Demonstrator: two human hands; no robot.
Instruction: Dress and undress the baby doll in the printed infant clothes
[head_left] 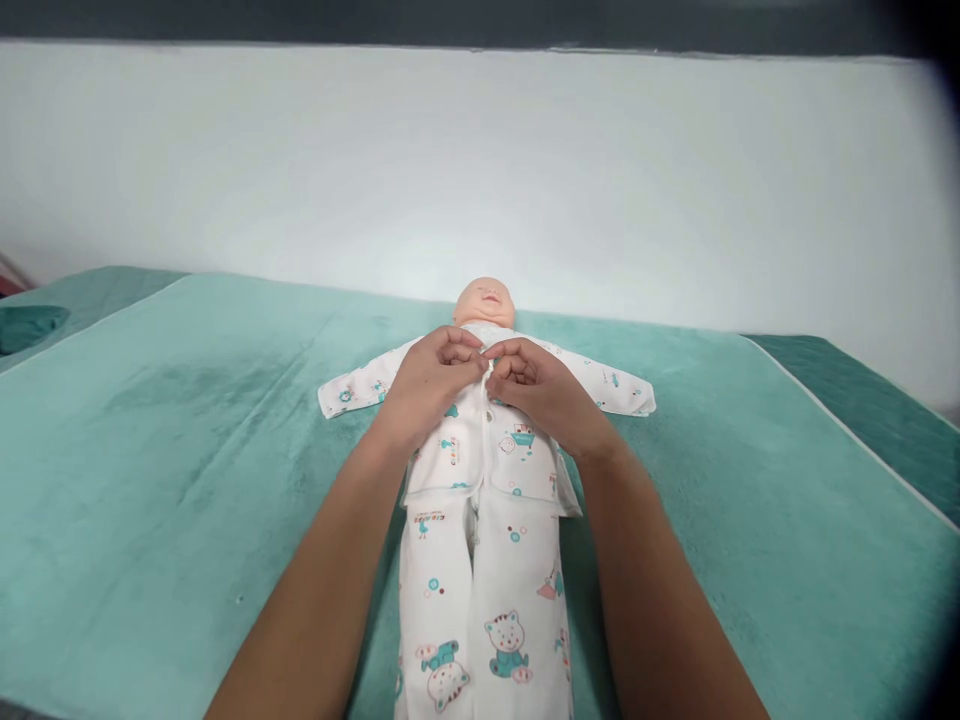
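Note:
A baby doll (486, 302) lies on its back, its head toward the wall. It wears a white printed jacket (517, 460) with front snaps and matching white trousers (510, 590). Both sleeves are spread out sideways. My left hand (439, 375) pinches the jacket's front edge near the upper chest. Close beside it, my right hand (532, 380) pinches the opposite front edge, fingertips almost meeting the left ones. One snap (489, 416) shows just below my hands. Whatever lies between my fingertips is mostly hidden.
A teal plush blanket (225, 450) with slight creases covers the surface under the doll. Darker quilted teal fabric (862, 400) shows at the right edge, with more at the far left. Behind the doll rises a white wall (480, 160) with a dark band along its top.

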